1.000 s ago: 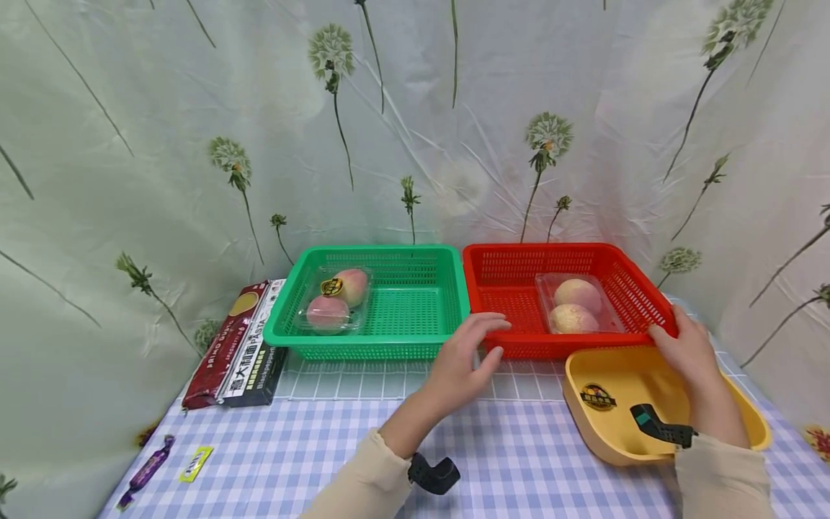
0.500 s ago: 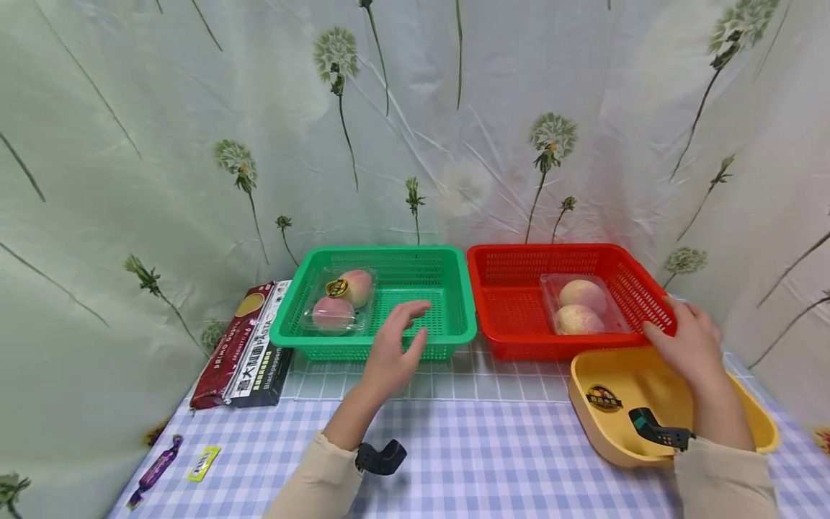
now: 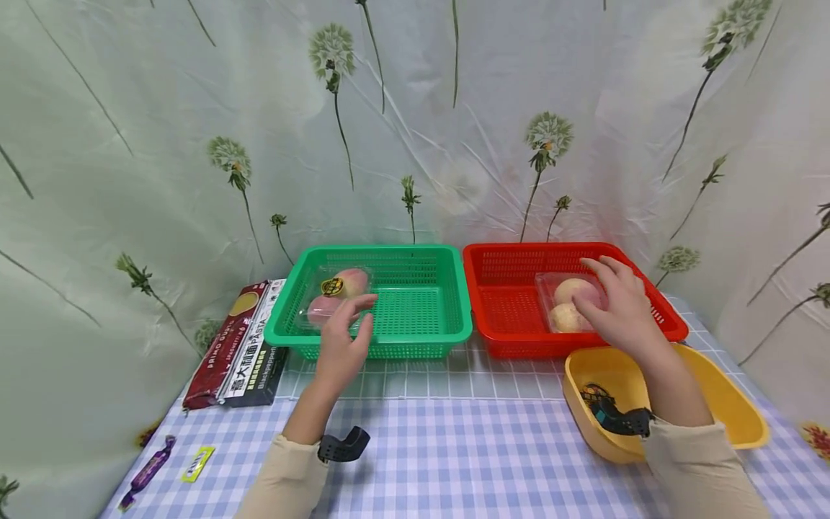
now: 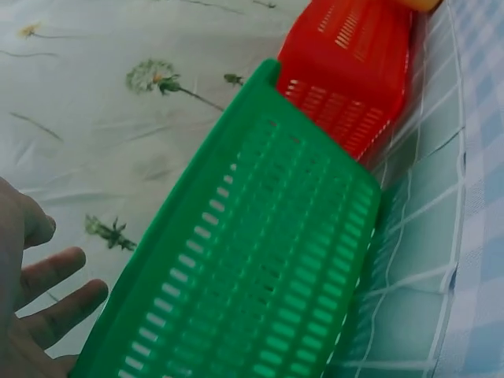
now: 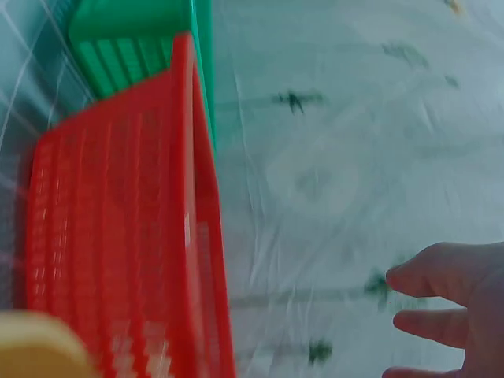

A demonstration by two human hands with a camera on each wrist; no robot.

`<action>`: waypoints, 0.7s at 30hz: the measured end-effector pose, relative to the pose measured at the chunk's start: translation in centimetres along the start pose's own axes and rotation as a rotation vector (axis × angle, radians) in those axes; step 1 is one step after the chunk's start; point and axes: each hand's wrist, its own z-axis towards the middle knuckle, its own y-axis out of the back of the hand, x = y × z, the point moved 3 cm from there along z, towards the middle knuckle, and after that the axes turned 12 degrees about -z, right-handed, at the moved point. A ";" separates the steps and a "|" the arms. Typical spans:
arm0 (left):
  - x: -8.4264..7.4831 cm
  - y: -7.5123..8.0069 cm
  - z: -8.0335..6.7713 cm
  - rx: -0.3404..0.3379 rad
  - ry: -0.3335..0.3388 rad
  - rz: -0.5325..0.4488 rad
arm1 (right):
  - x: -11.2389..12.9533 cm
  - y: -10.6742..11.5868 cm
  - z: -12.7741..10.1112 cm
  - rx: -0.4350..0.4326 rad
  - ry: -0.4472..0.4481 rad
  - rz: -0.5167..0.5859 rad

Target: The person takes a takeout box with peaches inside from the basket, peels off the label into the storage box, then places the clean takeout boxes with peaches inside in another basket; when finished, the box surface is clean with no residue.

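My left hand (image 3: pixel 342 344), fingers spread and holding nothing, hovers at the front rim of the green basket (image 3: pixel 415 339). Inside that basket, at its left, lies a clear pack of two pinkish peaches (image 3: pixel 353 281) with a black-and-gold sticker, partly covered by the hand. Over the right part of the red basket (image 3: pixel 512 310) is my right hand (image 3: pixel 619 306), its fingers apart and nothing in them. Just left of its thumb shows a second clear pack with two paler peaches (image 3: pixel 567 317). Both wrist views show the spread fingers above the basket rims.
A yellow bin (image 3: pixel 622 375) stands in front of the red basket, under my right forearm. At the left lie a dark red spaghetti pack (image 3: pixel 236 342) and a black pasta box (image 3: pixel 262 375). Nearer are a purple wrapped candy (image 3: pixel 148 472) and a small yellow packet (image 3: pixel 197 463). A floral curtain hangs behind.
My left hand has moved left from the red basket's front corner to the green basket. My right hand has left the red basket's right corner and moved in over the basket.
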 end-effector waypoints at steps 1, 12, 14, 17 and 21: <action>0.1 0.2 0.0 -0.007 -0.005 0.008 | 0.9 0.0 0.3 0.005 0.023 0.010; 1.2 3.9 0.1 -0.141 0.015 0.044 | 7.7 -2.8 3.1 0.134 0.219 0.163; 1.5 5.0 0.3 -0.185 0.017 0.081 | 8.6 -3.8 3.5 0.141 0.237 0.214; 2.0 6.7 0.4 -0.281 0.022 0.153 | 9.9 -5.4 4.1 0.147 0.258 0.308; 3.3 8.8 0.2 -0.416 0.053 0.210 | 11.9 -7.9 4.5 0.201 0.243 0.474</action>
